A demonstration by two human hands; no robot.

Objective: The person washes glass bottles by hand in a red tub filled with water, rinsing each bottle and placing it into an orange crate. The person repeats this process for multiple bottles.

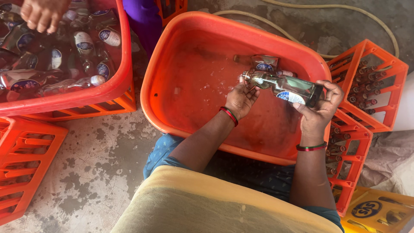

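Seen from the head view, a clear glass bottle (284,86) is held sideways over the wet orange tub (172,51), its neck gripped by the left hand (240,100) and its base by the right hand (320,111). Washing seems in hand; a firm grip is needed, as smooth wet glass slips. More bottles are soaked in a red tub (123,73), where a co-worker's hand (42,14) is seen, and orange crates (379,73) are stood nearby.

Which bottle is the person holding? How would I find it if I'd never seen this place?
Find the big orange tub of water in the middle. Above its right side, the left hand pinches the neck and the right hand grips the base of a clear glass bottle lying sideways. Unlike another bottle sunk in the water, it is held above it in both hands.
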